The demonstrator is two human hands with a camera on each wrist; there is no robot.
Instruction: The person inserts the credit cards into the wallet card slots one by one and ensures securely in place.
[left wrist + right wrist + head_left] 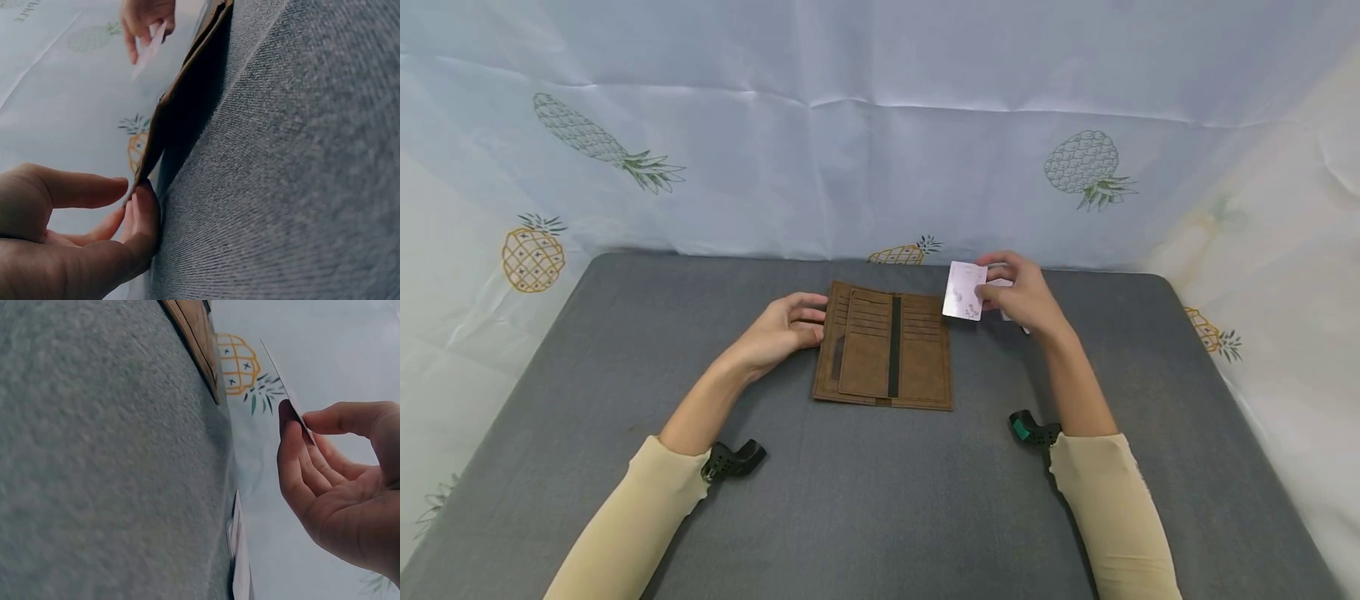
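Note:
A brown wallet (865, 354) lies spread out on the grey table, with card slots on both halves and a dark band down its middle. My left hand (786, 329) pinches its left edge between thumb and fingers; in the left wrist view that edge of the wallet (164, 115) is raised off the cloth. My right hand (1018, 292) pinches a pale pink card (964, 291) with a flower print by its right side. In the head view the card is just right of the wallet's upper right corner, and the right wrist view shows it held above the table.
Below my right hand more cards (240, 550) lie on the grey table (880, 500), partly hidden by the hand in the head view. A white curtain (820, 167) with pineapple prints hangs behind the table's far edge. Each wrist wears a black camera mount (733, 458).

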